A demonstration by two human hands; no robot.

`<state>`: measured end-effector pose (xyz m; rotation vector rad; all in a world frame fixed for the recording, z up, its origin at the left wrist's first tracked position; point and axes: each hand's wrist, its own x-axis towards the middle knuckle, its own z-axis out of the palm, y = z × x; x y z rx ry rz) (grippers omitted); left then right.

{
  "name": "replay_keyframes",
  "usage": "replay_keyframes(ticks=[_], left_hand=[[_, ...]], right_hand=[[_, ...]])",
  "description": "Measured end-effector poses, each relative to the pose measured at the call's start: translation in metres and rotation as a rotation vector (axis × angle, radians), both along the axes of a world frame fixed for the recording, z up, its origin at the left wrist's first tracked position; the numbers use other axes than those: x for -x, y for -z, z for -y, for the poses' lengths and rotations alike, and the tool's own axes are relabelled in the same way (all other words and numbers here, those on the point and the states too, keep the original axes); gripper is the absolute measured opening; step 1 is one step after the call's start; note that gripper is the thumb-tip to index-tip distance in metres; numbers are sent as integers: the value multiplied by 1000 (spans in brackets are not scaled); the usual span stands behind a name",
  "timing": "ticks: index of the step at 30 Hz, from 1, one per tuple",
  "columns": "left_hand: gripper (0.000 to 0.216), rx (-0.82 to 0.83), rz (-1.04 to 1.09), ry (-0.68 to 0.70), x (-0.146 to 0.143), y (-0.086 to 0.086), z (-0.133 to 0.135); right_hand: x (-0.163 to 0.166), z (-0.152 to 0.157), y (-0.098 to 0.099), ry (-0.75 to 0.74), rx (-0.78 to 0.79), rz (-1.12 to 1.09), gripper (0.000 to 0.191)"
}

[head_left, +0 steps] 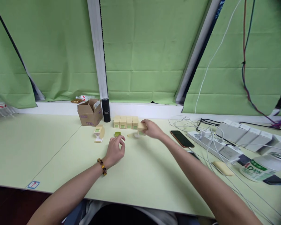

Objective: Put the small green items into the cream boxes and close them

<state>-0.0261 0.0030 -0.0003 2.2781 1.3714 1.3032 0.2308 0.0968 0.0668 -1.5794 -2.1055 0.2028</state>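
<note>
My right hand [151, 128] is closed around a small cream box [141, 127] at the right end of a row of small cream boxes [125, 122], each with a green label. A small whitish piece [136, 136], slightly blurred, is just below that box. My left hand [115, 150], wearing a beaded bracelet [102, 166], rests near the table with fingers curled and thumb and forefinger apart; nothing shows in it. Just beyond its fingertips is a small green container [117, 133]. A tiny yellowish piece [128, 135] lies to the right of that. An opened cream box [99, 133] sits farther left.
An open cardboard carton [90, 113] and a black cylinder [105, 110] stand at the back. To the right are a phone [182, 138], a power strip [213, 147] with tangled white cables, several white boxes [244, 134] and a white bottle [263, 167] on its side.
</note>
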Motion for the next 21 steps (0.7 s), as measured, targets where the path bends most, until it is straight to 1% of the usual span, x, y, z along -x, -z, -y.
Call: replay_keyframes(ticks=[2, 4, 6, 8, 10, 12, 13, 15, 18, 21], left_hand=[[22, 1, -16, 3, -1, -1, 2], [20, -6, -36, 10, -2, -2, 4], [19, -21, -55, 18, -3, -4, 6], [21, -27, -73, 30, -3, -5, 7], [22, -22, -89, 38, -2, -6, 8], [22, -16, -100, 44, -2, -6, 8], [22, -19, -102, 44, -2, -5, 8], [22, -30, -100, 43, -2, -4, 7], [22, -36, -99, 43, -3, -3, 7], [23, -27, -108, 49, -4, -2, 7]], right_hand=[[-15, -32, -14, 65, 11, 26, 53], [-22, -60, -17, 136, 42, 59, 54], [-22, -80, -10, 189, 69, 88, 54], [-15, -92, 4, 218, 82, 114, 53], [-6, -96, 19, 225, 82, 138, 53], [1, -95, 32, 228, 65, 163, 61], [4, -92, 36, 229, 52, 175, 65], [5, -87, 42, 233, 20, 203, 67], [1, -80, 46, 206, -5, 254, 53], [-3, -77, 48, 155, 10, 298, 44]])
